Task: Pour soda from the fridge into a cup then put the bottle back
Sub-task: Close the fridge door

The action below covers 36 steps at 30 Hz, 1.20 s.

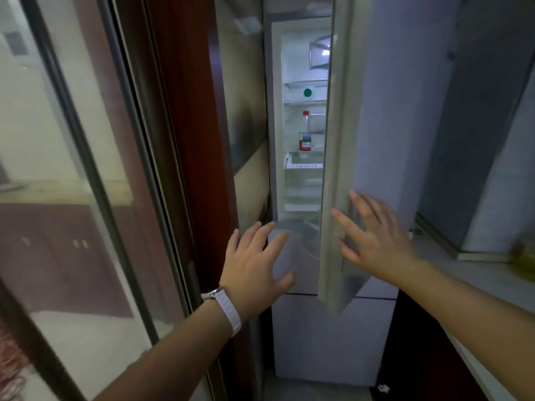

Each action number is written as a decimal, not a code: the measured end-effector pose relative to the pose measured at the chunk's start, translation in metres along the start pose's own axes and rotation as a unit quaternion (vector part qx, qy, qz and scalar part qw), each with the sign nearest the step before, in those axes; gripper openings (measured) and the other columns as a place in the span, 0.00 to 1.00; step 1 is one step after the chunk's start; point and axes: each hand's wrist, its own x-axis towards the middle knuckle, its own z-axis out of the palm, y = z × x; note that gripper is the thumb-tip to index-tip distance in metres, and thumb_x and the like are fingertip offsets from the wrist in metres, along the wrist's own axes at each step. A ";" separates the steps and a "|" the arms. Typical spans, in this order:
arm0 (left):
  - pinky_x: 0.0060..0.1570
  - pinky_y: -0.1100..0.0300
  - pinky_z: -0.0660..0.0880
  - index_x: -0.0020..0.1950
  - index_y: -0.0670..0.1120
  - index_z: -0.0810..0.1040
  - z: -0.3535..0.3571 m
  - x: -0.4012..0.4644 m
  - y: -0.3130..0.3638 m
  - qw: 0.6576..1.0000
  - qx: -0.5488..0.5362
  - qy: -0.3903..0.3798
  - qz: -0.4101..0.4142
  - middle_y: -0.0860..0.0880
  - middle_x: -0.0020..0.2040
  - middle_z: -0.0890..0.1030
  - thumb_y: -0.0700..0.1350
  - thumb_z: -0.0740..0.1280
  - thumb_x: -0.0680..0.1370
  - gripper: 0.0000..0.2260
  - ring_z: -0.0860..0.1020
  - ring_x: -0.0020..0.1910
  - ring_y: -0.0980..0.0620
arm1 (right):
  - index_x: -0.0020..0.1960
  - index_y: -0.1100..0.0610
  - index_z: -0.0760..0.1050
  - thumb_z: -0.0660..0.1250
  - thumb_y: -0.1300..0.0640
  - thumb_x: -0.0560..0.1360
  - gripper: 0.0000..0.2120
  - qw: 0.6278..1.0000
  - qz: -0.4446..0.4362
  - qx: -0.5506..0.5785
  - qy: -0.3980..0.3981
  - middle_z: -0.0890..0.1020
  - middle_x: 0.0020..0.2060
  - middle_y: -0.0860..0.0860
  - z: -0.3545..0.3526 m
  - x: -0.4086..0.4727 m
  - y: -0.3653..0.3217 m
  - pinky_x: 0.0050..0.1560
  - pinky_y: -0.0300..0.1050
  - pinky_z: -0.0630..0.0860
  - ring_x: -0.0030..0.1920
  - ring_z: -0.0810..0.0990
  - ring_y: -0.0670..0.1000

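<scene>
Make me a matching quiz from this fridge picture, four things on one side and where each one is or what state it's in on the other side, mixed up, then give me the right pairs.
Things:
1. bottle
2. fridge door
3. left hand
4. right hand

Place or state:
A. partly open
B. fingers spread, a white watch band at the wrist
C. upright on a shelf inside the fridge, red cap on
D. on the edge of the door

Pairs: 1-C, 2-A, 3-B, 4-D
</scene>
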 end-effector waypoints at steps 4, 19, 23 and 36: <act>0.70 0.39 0.62 0.69 0.55 0.70 0.009 0.019 -0.001 0.999 -0.004 0.026 -0.031 0.50 0.69 0.73 0.61 0.66 0.70 0.29 0.67 0.71 0.47 | 0.70 0.56 0.72 0.71 0.47 0.71 0.30 0.999 -0.035 0.024 0.002 0.62 0.72 0.61 0.027 0.020 0.003 0.67 0.63 0.66 0.69 0.67 0.64; 0.68 0.40 0.64 0.68 0.52 0.72 0.053 0.083 0.006 0.993 0.054 0.028 -0.106 0.48 0.68 0.75 0.62 0.62 0.71 0.28 0.71 0.69 0.44 | 0.72 0.55 0.68 0.76 0.49 0.65 0.38 0.993 -0.026 0.067 -0.091 0.64 0.73 0.63 0.129 0.061 0.079 0.66 0.66 0.65 0.70 0.63 0.64; 0.67 0.42 0.65 0.69 0.52 0.71 0.068 0.098 -0.001 0.992 0.051 0.018 -0.113 0.48 0.68 0.74 0.62 0.62 0.71 0.28 0.71 0.68 0.44 | 0.74 0.54 0.65 0.77 0.49 0.65 0.41 0.989 -0.007 0.074 -0.128 0.60 0.75 0.62 0.156 0.066 0.091 0.67 0.67 0.62 0.72 0.62 0.65; 0.68 0.43 0.64 0.71 0.53 0.69 0.121 0.160 -0.051 0.995 0.015 -0.014 -0.094 0.48 0.71 0.72 0.63 0.60 0.72 0.30 0.68 0.71 0.44 | 0.74 0.52 0.62 0.77 0.48 0.64 0.43 0.982 0.030 0.024 -0.183 0.60 0.75 0.61 0.232 0.087 0.119 0.67 0.68 0.62 0.72 0.60 0.64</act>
